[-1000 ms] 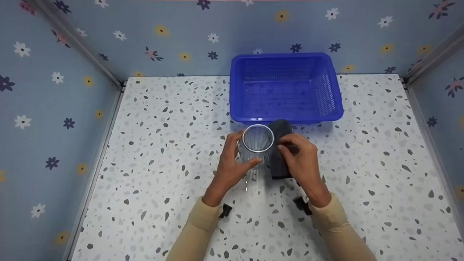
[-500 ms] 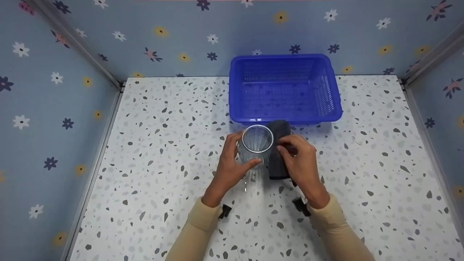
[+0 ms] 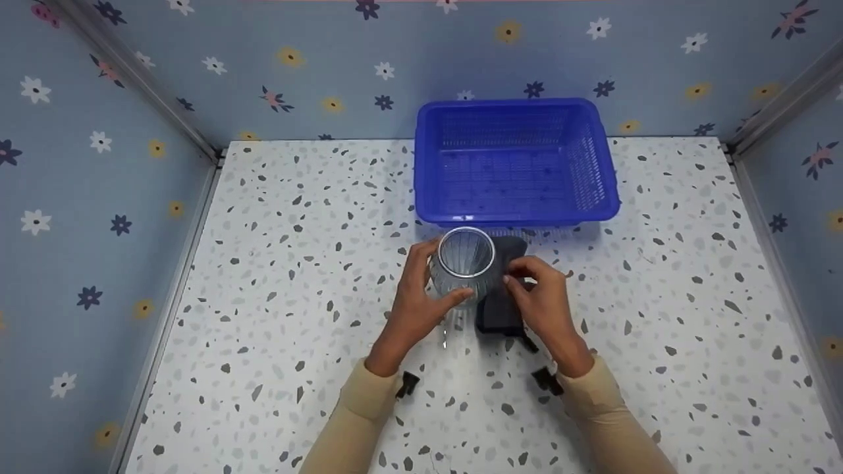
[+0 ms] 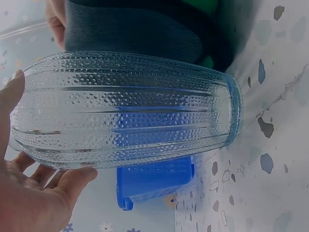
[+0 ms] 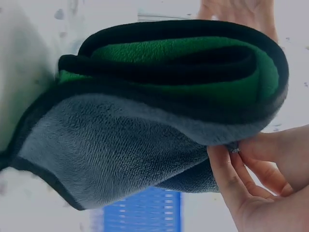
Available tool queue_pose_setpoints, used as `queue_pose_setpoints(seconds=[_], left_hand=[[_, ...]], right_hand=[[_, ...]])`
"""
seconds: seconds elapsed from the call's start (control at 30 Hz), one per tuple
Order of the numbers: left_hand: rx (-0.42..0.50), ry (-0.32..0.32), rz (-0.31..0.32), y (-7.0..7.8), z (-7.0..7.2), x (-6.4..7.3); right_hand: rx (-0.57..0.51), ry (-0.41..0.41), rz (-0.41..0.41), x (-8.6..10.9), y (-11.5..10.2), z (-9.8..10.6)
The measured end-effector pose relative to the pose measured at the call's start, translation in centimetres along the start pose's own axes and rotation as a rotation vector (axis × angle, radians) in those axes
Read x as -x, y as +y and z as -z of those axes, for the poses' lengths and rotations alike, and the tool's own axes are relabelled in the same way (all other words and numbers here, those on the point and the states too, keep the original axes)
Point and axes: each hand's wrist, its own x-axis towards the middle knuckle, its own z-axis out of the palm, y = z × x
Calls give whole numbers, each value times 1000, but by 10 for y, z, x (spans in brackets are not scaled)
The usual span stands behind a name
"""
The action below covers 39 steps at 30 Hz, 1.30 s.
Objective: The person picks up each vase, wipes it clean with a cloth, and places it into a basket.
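A clear, ribbed glass vase (image 3: 466, 253) stands upright on the speckled table, its round mouth facing up. My left hand (image 3: 421, 299) curls round its upper part, thumb at the front. The left wrist view shows the dimpled glass of the vase (image 4: 120, 111) tapering to its base. Just right of it, a folded microfibre cloth (image 3: 504, 309) is pinched between the thumb and fingers of my right hand (image 3: 546, 296). Seen from the right wrist, the cloth (image 5: 111, 145) is grey outside and green inside with black edging, and a lower flap hangs loose.
Behind the vase and cloth stands a blue plastic basket (image 3: 425, 164) with slotted walls, near the back wall. Flower-patterned panels (image 3: 263, 72) enclose the table (image 3: 296, 329) at the back and both sides. Black pieces (image 3: 408, 384) sit beside the wrists.
My right hand has drawn slightly toward me with the cloth. The cloth's far end has come nearer, and a corner now sticks out at its near end. Left hand and vase stay put.
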Motion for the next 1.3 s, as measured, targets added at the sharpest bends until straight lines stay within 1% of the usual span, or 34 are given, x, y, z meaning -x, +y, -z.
queue_pose_setpoints(seconds=[0.13, 0.47, 0.7, 0.83, 0.97, 1.17, 1.3], left_hand=[[-7, 3, 10, 0, 1, 0], [-2, 0, 33, 1, 2, 1], [10, -3, 47, 1, 2, 1], [12, -11, 46, 1, 2, 1], [8, -8, 36, 1, 1, 1], [34, -3, 40, 2, 1, 0], [45, -5, 41, 2, 0, -1]], right_hand=[[-2, -21, -32, 1, 12, -6], [44, -99, -112, 2, 34, -21], [75, -102, -96, 1, 34, -22], [88, -84, -76, 3, 29, -19], [93, -51, -46, 2, 19, -12], [20, 5, -40, 0, -4, 0], [-2, 41, -2, -2, -19, 4]])
